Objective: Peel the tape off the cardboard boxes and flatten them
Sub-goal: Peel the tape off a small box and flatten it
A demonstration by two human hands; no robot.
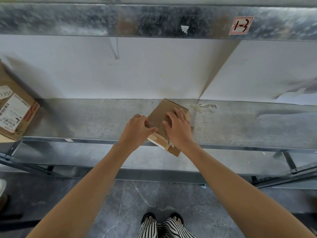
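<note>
Both bare arms reach straight forward, forearms converging on a small box [160, 111] of plain brown cardboard. It sits cornerwise on the dull, scuffed metal shelf [85, 117], its near corner jutting past the shelf's front lip.

The right hand [178, 128] lies flat on the box's top, palm down, fingers straight and spread toward the far edge, pressing rather than gripping. The left hand [137, 130] is at the near-left edge, with its fingers curled against the side and its thumb laid across the top, so it pinches that edge. A glossy strip of clear tape [151, 124] runs there, just by the fingertips; whether any of it is caught between them cannot be made out. A white label shows on the box's near side below the hands.

At the far left of the shelf rests a larger box [17, 114] – brown, creased, with printed shipping labels. Above, a mottled galvanised beam carries a red-bordered sticker [241, 25] handwritten "1-3". Below is a grey, veined stone floor [171, 194].
</note>
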